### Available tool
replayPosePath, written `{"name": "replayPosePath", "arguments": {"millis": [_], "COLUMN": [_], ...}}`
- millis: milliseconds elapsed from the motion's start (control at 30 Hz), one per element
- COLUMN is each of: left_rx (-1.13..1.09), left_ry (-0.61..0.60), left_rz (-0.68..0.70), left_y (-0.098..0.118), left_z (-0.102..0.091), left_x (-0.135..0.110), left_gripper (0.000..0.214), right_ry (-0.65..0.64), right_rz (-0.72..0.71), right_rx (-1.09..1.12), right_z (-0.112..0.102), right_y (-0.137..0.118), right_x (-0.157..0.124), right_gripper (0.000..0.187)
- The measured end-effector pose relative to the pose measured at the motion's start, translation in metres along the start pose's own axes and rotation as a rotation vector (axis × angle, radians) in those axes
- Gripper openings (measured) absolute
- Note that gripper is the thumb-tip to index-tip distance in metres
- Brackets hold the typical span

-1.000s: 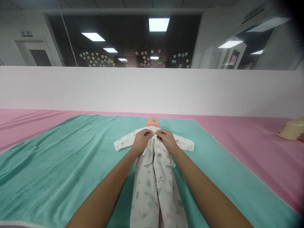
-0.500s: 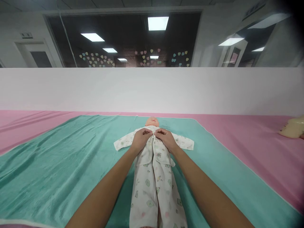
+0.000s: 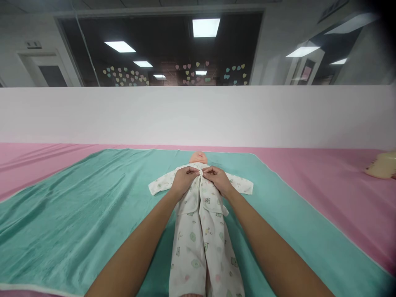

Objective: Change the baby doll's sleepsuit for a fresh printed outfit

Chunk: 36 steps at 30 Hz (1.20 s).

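Note:
A baby doll [image 3: 198, 157] lies on its back on a teal blanket [image 3: 80, 210], dressed in a white printed romper [image 3: 201, 239]. My left hand [image 3: 183, 180] and my right hand [image 3: 216, 179] meet at the doll's chest, just below the neck. Both have their fingers curled and pinch the two front edges of the romper together at the middle. The doll's sleeves spread out to either side of my hands.
The teal blanket lies over a pink sheet [image 3: 334, 189]. A pale yellow object [image 3: 383, 165] sits at the far right edge. A white partition wall [image 3: 198, 115] runs behind the bed, with a dark window above it.
My hands stay pinched at the doll's chest, with only slight finger movement. The view has shifted a little.

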State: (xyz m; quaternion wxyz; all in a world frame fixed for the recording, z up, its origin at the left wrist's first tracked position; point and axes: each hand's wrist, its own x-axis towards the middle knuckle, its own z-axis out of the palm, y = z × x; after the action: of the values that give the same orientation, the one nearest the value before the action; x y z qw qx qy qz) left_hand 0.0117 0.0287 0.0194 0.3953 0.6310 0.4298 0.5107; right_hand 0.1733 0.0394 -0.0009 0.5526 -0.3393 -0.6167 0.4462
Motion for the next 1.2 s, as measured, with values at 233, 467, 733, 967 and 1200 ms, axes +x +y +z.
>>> {"name": "replayPosePath", "arguments": {"millis": [233, 467, 733, 967, 1200], "left_rx": [0.132, 0.229, 0.268, -0.066, -0.027], "left_ry": [0.012, 0.010, 0.071, 0.002, -0.005], "left_rz": [0.013, 0.045, 0.032, -0.027, 0.045], "left_y": [0.0035, 0.0035, 0.0011, 0.0042, -0.0016], "left_z": [-0.0006, 0.0043, 0.0078, 0.0051, 0.0034], "left_x": [0.0004, 0.0013, 0.0048, 0.0011, 0.0032], "left_gripper": [0.018, 0.017, 0.019, 0.019, 0.020], "right_ry": [0.014, 0.037, 0.018, 0.025, 0.012], "right_rz": [-0.031, -0.055, -0.025, 0.005, 0.007], "right_rx": [-0.093, -0.259, -0.272, -0.259, -0.206], "right_z": [0.0056, 0.0059, 0.0051, 0.0029, 0.0006], "right_y": [-0.0071, -0.0074, -0.0076, -0.0054, -0.0040], "right_x": [-0.0025, -0.0013, -0.0005, -0.0004, 0.0002], "right_gripper": [0.022, 0.021, 0.025, 0.029, 0.023]}}
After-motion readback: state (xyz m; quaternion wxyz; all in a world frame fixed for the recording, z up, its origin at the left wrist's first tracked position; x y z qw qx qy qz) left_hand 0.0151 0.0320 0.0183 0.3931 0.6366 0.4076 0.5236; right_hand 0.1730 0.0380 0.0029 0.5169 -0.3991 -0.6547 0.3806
